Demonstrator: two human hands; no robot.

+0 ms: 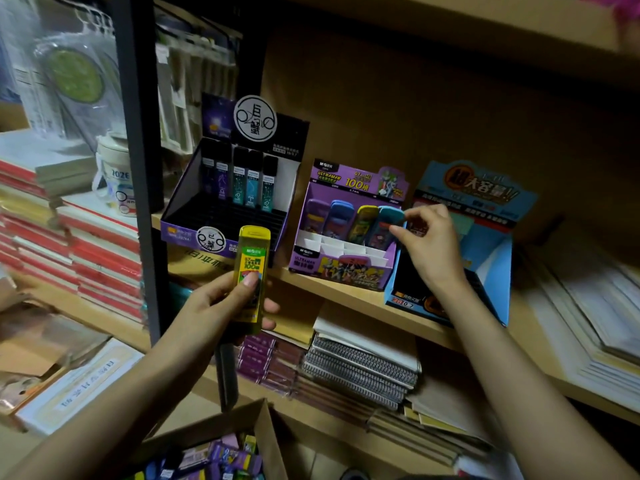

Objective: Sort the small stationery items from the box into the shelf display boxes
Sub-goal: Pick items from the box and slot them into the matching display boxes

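My left hand [228, 303] grips a yellow lead case [252, 271] upright in front of the shelf, thumb across its label. My right hand [427, 244] pinches the top of a blue lead case [388, 220], which stands at the right end of the back row in the purple display box [332, 265]. Three other cases, purple, blue and yellow, stand beside it. A dark display box [194, 220] to the left holds several slim dark tubes. The cardboard box [256, 431] of mixed small items sits at the bottom.
A blue display box [498, 271] stands right of the purple one on the wooden shelf [363, 296]. Spiral notebooks [360, 372] lie on the shelf below. Paper stacks [588, 323] lie at right, red-edged books [100, 261] at left, past a black upright post [138, 133].
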